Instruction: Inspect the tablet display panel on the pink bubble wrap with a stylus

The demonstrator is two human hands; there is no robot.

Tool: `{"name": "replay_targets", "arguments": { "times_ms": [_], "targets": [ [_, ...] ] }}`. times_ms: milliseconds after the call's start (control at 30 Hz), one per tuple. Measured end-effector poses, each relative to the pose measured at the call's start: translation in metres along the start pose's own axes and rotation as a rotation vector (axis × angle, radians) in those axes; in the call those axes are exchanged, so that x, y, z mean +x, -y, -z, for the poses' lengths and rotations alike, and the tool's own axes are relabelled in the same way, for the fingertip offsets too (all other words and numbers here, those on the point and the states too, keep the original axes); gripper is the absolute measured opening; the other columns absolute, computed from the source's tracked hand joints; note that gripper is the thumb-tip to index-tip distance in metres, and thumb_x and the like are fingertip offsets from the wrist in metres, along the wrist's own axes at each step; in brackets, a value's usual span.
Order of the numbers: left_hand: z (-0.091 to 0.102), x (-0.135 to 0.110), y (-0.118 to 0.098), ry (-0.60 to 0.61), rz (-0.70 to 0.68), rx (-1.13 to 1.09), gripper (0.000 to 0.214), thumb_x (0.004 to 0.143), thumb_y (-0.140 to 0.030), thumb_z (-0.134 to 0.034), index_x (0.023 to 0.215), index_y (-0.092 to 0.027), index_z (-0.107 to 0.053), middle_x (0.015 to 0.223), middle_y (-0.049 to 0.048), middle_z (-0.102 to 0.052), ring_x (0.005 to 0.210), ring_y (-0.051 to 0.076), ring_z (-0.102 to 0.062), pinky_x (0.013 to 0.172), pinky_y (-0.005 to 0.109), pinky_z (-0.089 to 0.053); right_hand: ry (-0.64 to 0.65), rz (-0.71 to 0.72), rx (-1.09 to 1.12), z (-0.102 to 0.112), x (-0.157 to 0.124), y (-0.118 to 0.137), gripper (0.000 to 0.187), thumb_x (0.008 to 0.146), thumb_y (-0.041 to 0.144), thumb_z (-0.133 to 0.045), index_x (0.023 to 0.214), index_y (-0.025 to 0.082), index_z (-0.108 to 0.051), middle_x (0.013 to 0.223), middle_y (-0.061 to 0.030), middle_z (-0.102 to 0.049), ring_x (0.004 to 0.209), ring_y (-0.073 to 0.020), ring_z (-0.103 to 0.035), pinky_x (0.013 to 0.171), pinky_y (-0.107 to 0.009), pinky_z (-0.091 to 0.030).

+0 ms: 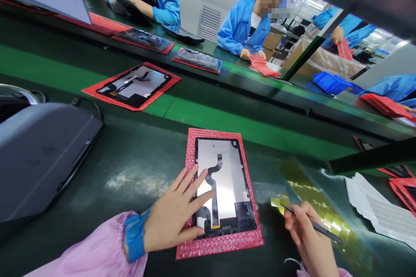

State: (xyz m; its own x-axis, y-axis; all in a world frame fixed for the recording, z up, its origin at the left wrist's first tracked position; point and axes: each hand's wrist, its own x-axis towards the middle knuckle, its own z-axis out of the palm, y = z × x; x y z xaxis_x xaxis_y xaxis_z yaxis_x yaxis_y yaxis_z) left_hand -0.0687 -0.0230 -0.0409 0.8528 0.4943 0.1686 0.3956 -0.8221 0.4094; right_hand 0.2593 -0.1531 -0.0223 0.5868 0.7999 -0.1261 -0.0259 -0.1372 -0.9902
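A tablet screen panel with a black flex cable lies face down on a red bubble-wrap sheet in front of me. My left hand rests flat on the panel's left side, fingers spread. My right hand is to the right of the sheet and pinches thin black tweezers, whose tip points toward a yellow tape strip on a clear film.
A grey machine stands at the left. Another panel on a red sheet lies on the green conveyor belt, with more farther back. White papers lie at the right. People in blue coats work across the line.
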Motion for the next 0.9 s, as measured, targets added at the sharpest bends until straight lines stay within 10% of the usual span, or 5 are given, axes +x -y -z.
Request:
{"name": "replay_targets", "arguments": {
  "times_ms": [233, 367, 900],
  "targets": [
    [0.000, -0.001, -0.011, -0.195, -0.139, 0.026, 0.041, 0.092, -0.017, -0.057, 0.133, -0.015, -0.057, 0.157, 0.0139, -0.047, 0.154, 0.032, -0.024, 0.126, 0.050, -0.020, 0.231, -0.089, 0.120, -0.068, -0.057, 0.001, 0.040, 0.084, 0.051, -0.078, 0.071, 0.021, -0.055, 0.065, 0.0018, -0.069, 0.041, -0.0070, -0.062, 0.032, -0.009, -0.038],
    [0.009, 0.000, -0.016, -0.103, -0.333, -0.099, 0.035, 0.097, -0.010, -0.043, 0.127, -0.017, -0.060, 0.131, 0.0064, -0.072, 0.139, 0.019, -0.052, 0.127, 0.037, -0.019, 0.255, -0.107, 0.139, -0.089, -0.074, 0.002, 0.037, 0.087, 0.048, -0.076, 0.073, 0.020, -0.056, 0.068, 0.0019, -0.070, 0.045, -0.0065, -0.066, 0.035, -0.007, -0.042],
    [0.013, 0.002, -0.016, 0.052, -0.227, -0.265, 0.054, 0.085, 0.001, -0.044, 0.136, -0.011, -0.055, 0.131, 0.0149, -0.070, 0.132, 0.024, -0.059, 0.122, 0.046, -0.035, 0.294, -0.065, 0.049, -0.098, -0.080, -0.007, 0.033, 0.092, 0.043, -0.072, 0.076, 0.021, -0.053, 0.072, -0.0008, -0.073, 0.050, -0.0083, -0.069, 0.037, -0.010, -0.044]
  ]
}}
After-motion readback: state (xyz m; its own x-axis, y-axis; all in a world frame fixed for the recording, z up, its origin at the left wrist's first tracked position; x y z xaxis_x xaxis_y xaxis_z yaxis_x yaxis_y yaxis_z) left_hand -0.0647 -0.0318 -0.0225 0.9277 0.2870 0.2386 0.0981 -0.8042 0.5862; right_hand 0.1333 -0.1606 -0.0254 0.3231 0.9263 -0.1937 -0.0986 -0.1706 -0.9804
